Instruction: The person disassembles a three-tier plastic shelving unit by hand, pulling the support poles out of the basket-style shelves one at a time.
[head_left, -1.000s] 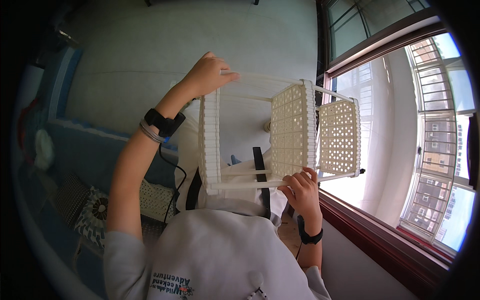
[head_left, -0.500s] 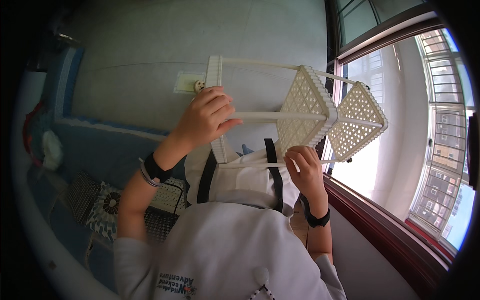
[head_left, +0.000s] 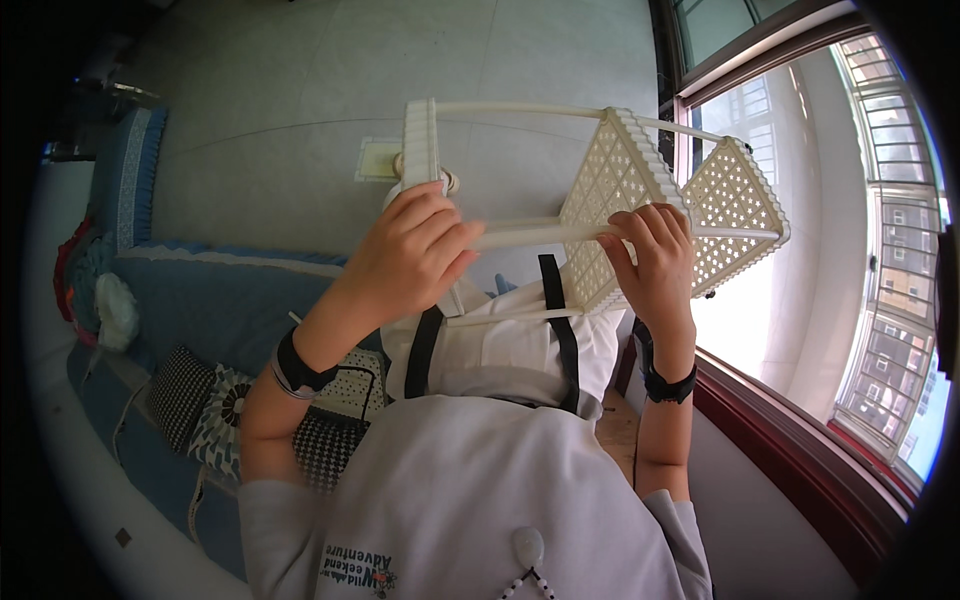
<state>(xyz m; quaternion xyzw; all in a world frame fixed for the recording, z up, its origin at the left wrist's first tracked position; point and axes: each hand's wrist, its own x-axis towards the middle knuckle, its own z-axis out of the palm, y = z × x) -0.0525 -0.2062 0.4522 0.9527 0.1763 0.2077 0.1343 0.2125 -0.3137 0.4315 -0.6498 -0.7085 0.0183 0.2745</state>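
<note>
While the L hand (head_left: 412, 240) was clamped on the near rod (head_left: 545, 236) of a cream plastic rack (head_left: 600, 190), by the L end panel (head_left: 421, 140), the R hand (head_left: 657, 245) gripped the same rod near the perforated mid. panel (head_left: 625, 165), hands well apart. Rack was tipped sideways above the lap (head_left: 490, 350), rods running approx. L–R, panels on edge. Farther out: grey floor (head_left: 300, 60), blue-covered sofa (head_left: 250, 295) w/ patterned cushions (head_left: 182, 395) at L, dark red window frame (head_left: 780, 445) at R.
</note>
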